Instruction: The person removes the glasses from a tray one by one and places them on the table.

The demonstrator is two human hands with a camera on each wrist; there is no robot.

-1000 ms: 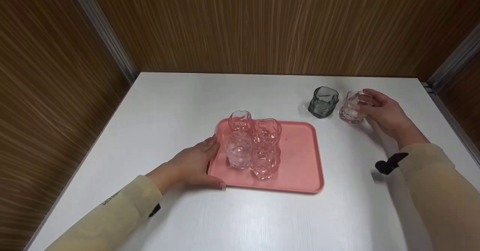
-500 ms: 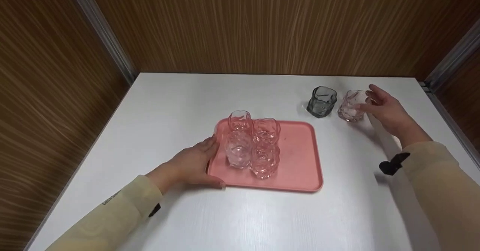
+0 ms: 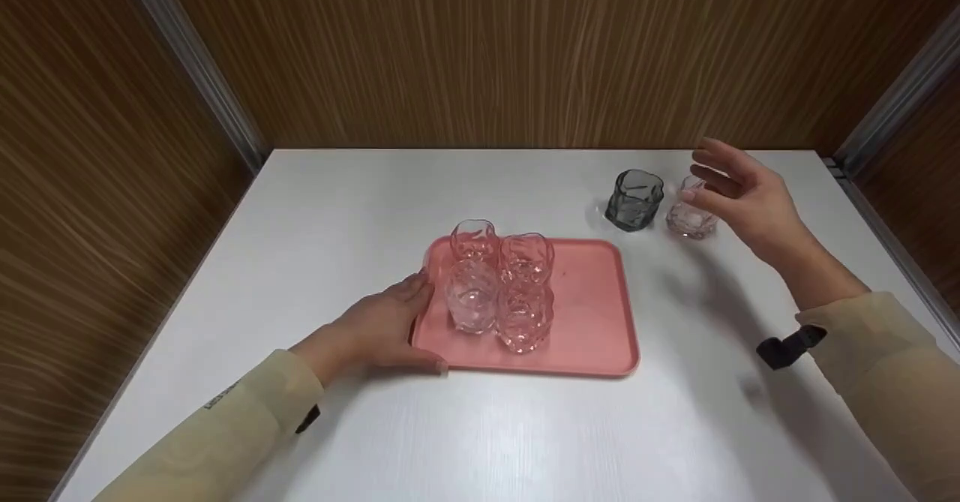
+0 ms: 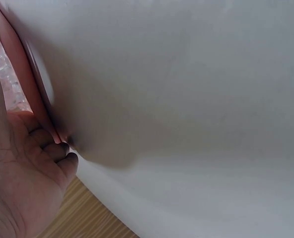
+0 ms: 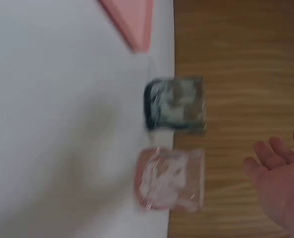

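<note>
A pink tray lies mid-table with several clear pinkish glasses grouped on its left half. My left hand rests against the tray's left edge, thumb along the near corner. At the far right stand a dark grey glass and a pale pink glass, also seen as the grey glass and pink glass in the right wrist view. My right hand hovers above and just right of the pink glass, fingers spread, holding nothing.
The white table is boxed in by wood-grain walls at the back and both sides. A black strap hangs at my right sleeve cuff.
My right hand let go of the pale pink glass and lifted up and away from it, fingers opening. The left hand stayed on the tray's edge.
</note>
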